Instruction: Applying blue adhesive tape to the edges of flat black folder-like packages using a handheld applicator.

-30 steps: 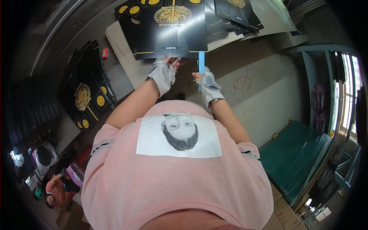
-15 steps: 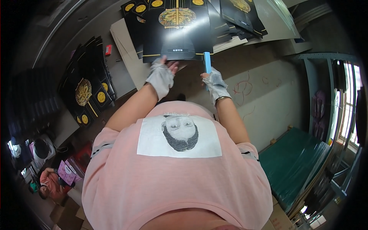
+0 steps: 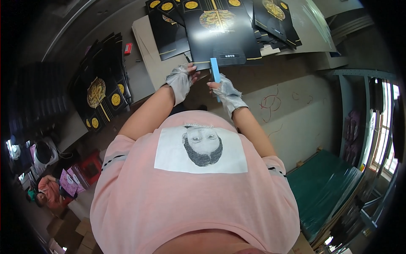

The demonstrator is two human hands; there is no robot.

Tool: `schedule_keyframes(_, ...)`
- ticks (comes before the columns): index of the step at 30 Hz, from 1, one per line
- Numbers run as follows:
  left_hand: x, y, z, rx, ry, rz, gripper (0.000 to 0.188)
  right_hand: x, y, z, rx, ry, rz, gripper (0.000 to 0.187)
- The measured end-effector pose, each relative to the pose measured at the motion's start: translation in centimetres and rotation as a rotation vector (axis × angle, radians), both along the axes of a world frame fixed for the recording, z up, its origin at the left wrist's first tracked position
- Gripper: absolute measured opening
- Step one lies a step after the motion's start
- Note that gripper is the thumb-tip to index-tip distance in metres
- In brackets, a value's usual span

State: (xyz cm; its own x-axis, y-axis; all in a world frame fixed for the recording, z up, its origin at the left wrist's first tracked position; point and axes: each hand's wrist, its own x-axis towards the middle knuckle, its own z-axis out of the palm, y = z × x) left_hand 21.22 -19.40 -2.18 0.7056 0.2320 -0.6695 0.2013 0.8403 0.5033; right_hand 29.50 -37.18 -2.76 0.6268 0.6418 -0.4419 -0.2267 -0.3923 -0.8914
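Note:
A large black printed sheet (image 3: 220, 44) with gold decoration lies at the table's near edge. My left hand (image 3: 181, 82), in a grey fingerless glove, is beside the sheet's near left corner. Its fingers are loosely bent and apart, with the thumb at the corner; whether it touches the sheet is unclear. In a similar glove, my right hand (image 3: 228, 94) is closed around a flat light-blue bar (image 3: 215, 67). The bar's upper end overlaps the sheet's near edge, right of the left hand.
More black-and-gold sheets (image 3: 171, 38) lie behind and left, and others (image 3: 277, 25) at the right. A stack (image 3: 99, 84) stands farther left, near a small red box (image 3: 128, 48). Green wrapped boards (image 3: 325, 186) are at the lower right. Another person (image 3: 53, 192) is at the far left.
The front sheet has shifted right, uncovering more of the sheet at its left. My right hand has brought the blue bar leftward along the near edge, closer to my left hand.

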Motion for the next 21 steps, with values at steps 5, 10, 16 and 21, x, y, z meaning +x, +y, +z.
schedule_keyframes(5, 0.0, 0.1, -0.3, 0.008, -0.018, -0.038, 0.025, -0.7, 1.2, 2.1, -0.067, 0.096, -0.006, 0.028)
schedule_keyframes(10, -0.1, -0.2, -1.2, 0.075, -0.022, -0.045, 0.021, -0.5, 1.4, 2.5, -0.137, 0.059, 0.055, 0.023)
schedule_keyframes(16, -0.4, 0.6, -1.4, 0.38, -0.035, -0.137, 0.027, 1.2, 0.2, 1.2, -0.211, -0.122, 0.118, 0.011)
schedule_keyframes(21, -9.0, 6.8, 4.4, 1.935, 0.311, -0.244, 0.06, 5.9, 3.1, 5.3, -0.207, 0.205, -0.104, 0.021)
